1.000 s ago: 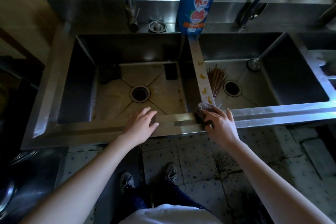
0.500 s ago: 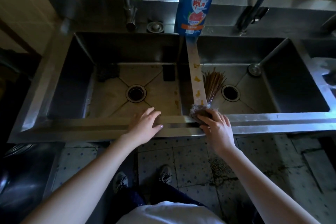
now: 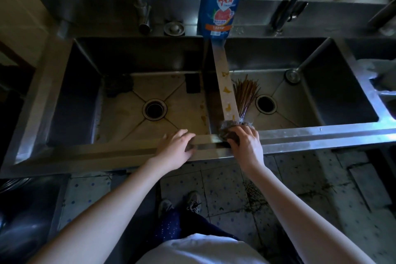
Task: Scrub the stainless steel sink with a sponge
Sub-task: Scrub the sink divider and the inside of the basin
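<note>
A stainless steel double sink (image 3: 310, 133) fills the view, with a narrow divider (image 3: 224, 83) between its two basins that carries yellow stains. My right hand (image 3: 246, 146) presses a dark brownish sponge (image 3: 227, 127) onto the near end of the divider, where it meets the front rim. My left hand (image 3: 176, 148) lies flat with fingers apart on the front rim, just left of the sponge, holding nothing. The left basin floor shows yellowish stains around its drain (image 3: 154, 109).
A blue dish soap bottle (image 3: 220, 0) stands on the back ledge above the divider. A bundle of chopsticks (image 3: 246, 96) lies in the right basin beside its drain (image 3: 265, 104). Two faucets (image 3: 141, 6) rise at the back. A dark pad (image 3: 192, 84) leans in the left basin.
My right hand has shifted the sponge slightly on the divider's near end. The left hand stays on the front rim. The view has moved a little closer.
</note>
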